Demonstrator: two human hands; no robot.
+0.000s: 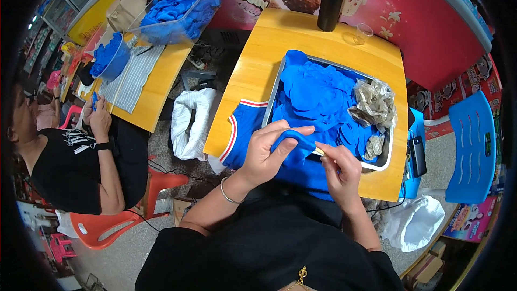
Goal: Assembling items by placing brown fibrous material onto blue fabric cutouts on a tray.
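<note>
My left hand (264,156) pinches a curled blue fabric piece (296,142) between thumb and fingers, just above the near side of a metal tray (276,87). At the right end of that piece, my right hand (343,173) is closed on a small pale-yellow stick-like thing (319,151), its tip against the fabric. What exactly it is, I cannot make out. Many similar rounded blue fabric pieces (312,89) lie heaped in the tray. Crumpled clear plastic (374,101) rests at the tray's right side. A blue garment with red-and-white trim (245,129) lies under the tray's left edge.
A black flask (332,4) and a clear cup (363,32) stand at the table's far end. White-lined bins (186,143) are left and right. At left, another person (70,167) works beside a clear tub (212,8) and a blue basin (117,64). A blue chair (469,145) stands right.
</note>
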